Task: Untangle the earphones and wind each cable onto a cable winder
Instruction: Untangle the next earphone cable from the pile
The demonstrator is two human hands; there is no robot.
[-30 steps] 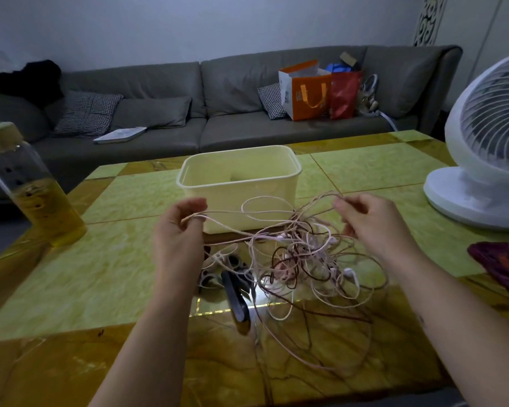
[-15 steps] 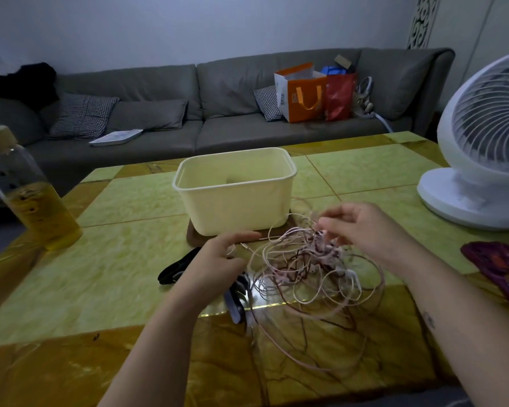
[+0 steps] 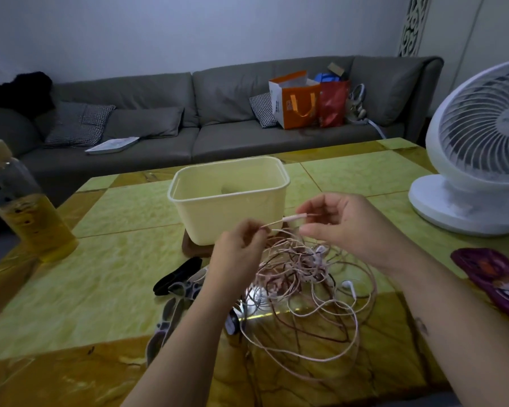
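Left hand (image 3: 241,245) raised over table (image 3: 106,277), fingertips pinched on a pink cable just behind its plug end (image 3: 294,217). Right hand (image 3: 341,221) just beside, fingers loosely curled and part open around the plug tip; actual contact unclear. Earphone tangle (image 3: 303,277) lies on the table below and between both hands, in front of the cream tub (image 3: 229,201). Dark cable winders (image 3: 178,276) lie left of the left wrist

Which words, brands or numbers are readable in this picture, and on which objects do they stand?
None can be read.
Orange paper bag: dark print on its white side, too blurred to read.
White fan: faint mark on the hub, too small to read.
Purple object at the table's right edge: a picture, no legible letters.
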